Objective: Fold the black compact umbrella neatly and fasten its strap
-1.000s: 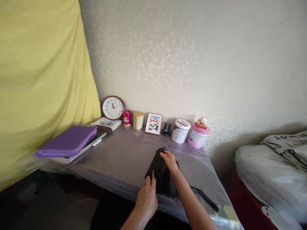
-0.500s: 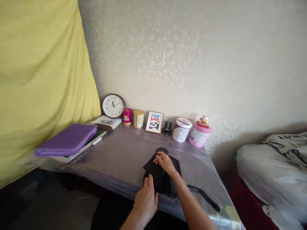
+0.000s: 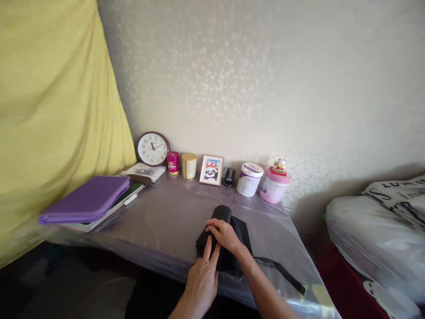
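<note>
Folded black cloth [image 3: 244, 232] lies near the front edge of the table, with part of it raised in a thick roll [image 3: 223, 213]. A long black strap [image 3: 285, 274] trails from it to the right. My right hand [image 3: 223, 234] is closed over the roll, fingers curved across its top. From the near side, my left hand [image 3: 202, 274] presses on the cloth with index and middle fingers stretched out and apart; its thumb is partly hidden. The fingertips of both hands nearly meet.
Clear plastic covers the table [image 3: 159, 221]. Along the wall stand a clock [image 3: 153, 149], a pink can [image 3: 173, 163], a yellow-lidded tin [image 3: 189, 166], a panda picture [image 3: 211, 170], a black device [image 3: 229, 177] and two tubs [image 3: 249, 181]. A purple folder [image 3: 86, 199] lies left.
My right hand has come down and left onto the cloth, its fingers now over the roll. The cloth's far end now stands up rounder. The view has shifted slightly.
</note>
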`<state>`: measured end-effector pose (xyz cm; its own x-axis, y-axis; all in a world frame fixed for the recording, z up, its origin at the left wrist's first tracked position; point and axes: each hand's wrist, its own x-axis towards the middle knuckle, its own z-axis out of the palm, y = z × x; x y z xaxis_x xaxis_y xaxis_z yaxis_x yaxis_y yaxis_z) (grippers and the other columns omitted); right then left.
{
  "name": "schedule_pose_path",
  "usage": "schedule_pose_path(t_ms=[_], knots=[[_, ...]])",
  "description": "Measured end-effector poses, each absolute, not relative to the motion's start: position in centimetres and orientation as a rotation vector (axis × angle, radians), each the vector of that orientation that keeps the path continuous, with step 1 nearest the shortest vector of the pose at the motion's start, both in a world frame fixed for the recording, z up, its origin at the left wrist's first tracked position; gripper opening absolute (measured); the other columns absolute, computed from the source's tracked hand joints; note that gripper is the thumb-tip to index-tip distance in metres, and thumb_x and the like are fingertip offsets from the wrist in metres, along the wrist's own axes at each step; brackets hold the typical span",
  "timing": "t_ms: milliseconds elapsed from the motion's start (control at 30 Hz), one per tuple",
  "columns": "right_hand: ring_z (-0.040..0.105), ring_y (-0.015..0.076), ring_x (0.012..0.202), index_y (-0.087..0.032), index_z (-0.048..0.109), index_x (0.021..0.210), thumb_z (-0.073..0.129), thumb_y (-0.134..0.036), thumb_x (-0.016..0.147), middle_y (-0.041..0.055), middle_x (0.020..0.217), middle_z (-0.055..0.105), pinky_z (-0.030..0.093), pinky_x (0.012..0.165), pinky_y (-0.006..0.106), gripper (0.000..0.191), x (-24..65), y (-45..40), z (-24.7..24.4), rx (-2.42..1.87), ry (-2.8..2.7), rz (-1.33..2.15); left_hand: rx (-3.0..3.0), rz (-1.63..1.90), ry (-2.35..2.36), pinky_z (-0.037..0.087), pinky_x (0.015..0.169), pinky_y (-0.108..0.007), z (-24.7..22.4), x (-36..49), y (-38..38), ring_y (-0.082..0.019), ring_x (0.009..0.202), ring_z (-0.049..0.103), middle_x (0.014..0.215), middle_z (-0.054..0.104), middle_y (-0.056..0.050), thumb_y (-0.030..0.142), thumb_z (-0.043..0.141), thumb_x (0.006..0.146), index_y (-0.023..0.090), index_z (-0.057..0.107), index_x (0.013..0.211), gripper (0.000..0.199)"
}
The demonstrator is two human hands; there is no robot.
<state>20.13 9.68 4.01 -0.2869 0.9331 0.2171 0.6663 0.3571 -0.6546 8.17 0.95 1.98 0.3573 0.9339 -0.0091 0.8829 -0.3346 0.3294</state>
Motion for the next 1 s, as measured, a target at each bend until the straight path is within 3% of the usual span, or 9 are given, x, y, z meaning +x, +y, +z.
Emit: schedule_pose_path(t_ms=[167, 333, 467, 667, 833, 1000], knots=[[0.057, 0.0147, 0.090, -0.024, 0.067, 0.094, 0.045, -0.029, 0.088, 0.0010, 0.091, 0.069, 0.045, 0.082, 0.027, 0.023, 20.6, 7.5, 4.1, -1.135, -2.112, 0.508, 2.330, 0.214, 1.645, 0.047, 0.079, -0.025, 1.1, 8.5, 1.2, -0.015, 0.093, 0.060, 0.148, 0.010, -0.010, 0.003, 0.033, 0.076, 0.019, 0.018, 0.140, 0.067], [0.054, 0.0177, 0.104, -0.021, 0.066, 0.092, 0.043, -0.028, 0.089, 0.0035, 0.094, 0.069, 0.037, 0.095, 0.036, 0.025, 21.4, 9.0, 2.9, -1.000, -2.201, 0.351, 2.270, 0.175, 1.645, 0.045, 0.083, -0.022, 1.9, 8.8, 1.1, -0.015, 0.098, 0.058, 0.148, 0.006, -0.010, -0.001, 0.031, 0.073, 0.016, 0.007, 0.141, 0.074], [0.052, 0.0198, 0.109, -0.024, 0.067, 0.091, 0.043, -0.028, 0.089, 0.0032, 0.096, 0.069, 0.028, 0.101, 0.043, 0.024, 22.2, 12.0, 2.1, -1.126, -2.209, 0.289, 2.216, 0.098, 1.645, 0.044, 0.086, -0.023, 2.6, 8.8, 1.2, -0.016, 0.103, 0.056, 0.148, 0.000, -0.008, -0.002, 0.030, 0.071, 0.016, 0.003, 0.141, 0.077], [0.050, 0.0194, 0.110, -0.025, 0.068, 0.087, 0.041, -0.028, 0.088, 0.0016, 0.098, 0.068, 0.021, 0.104, 0.042, 0.027, 22.9, 16.0, 2.0, -1.353, -2.162, 0.328, 2.144, 0.130, 1.621, 0.043, 0.087, -0.026, 2.3, 8.8, 1.6, -0.018, 0.105, 0.055, 0.147, -0.005, -0.007, -0.001, 0.031, 0.070, 0.017, -0.001, 0.140, 0.079], [0.053, 0.0179, 0.105, -0.024, 0.068, 0.085, 0.044, -0.028, 0.085, 0.0021, 0.100, 0.068, 0.032, 0.097, 0.032, 0.024, 23.4, 18.4, 1.6, -1.494, -2.022, 0.407, 2.144, 0.136, 1.631, 0.045, 0.083, -0.027, 2.0, 8.9, 1.8, -0.019, 0.098, 0.058, 0.147, -0.010, -0.008, 0.000, 0.033, 0.068, 0.015, -0.003, 0.140, 0.081], [0.059, 0.0229, 0.098, -0.019, 0.065, 0.090, 0.035, -0.030, 0.087, 0.0105, 0.099, 0.066, 0.037, 0.091, 0.036, 0.032, 25.3, 18.8, 1.1, -1.703, -1.758, 0.373, 2.155, 0.124, 1.650, 0.046, 0.078, -0.027, 2.3, 8.8, 1.6, -0.018, 0.092, 0.060, 0.147, -0.009, -0.007, 0.001, 0.034, 0.068, 0.017, 0.000, 0.140, 0.082]])
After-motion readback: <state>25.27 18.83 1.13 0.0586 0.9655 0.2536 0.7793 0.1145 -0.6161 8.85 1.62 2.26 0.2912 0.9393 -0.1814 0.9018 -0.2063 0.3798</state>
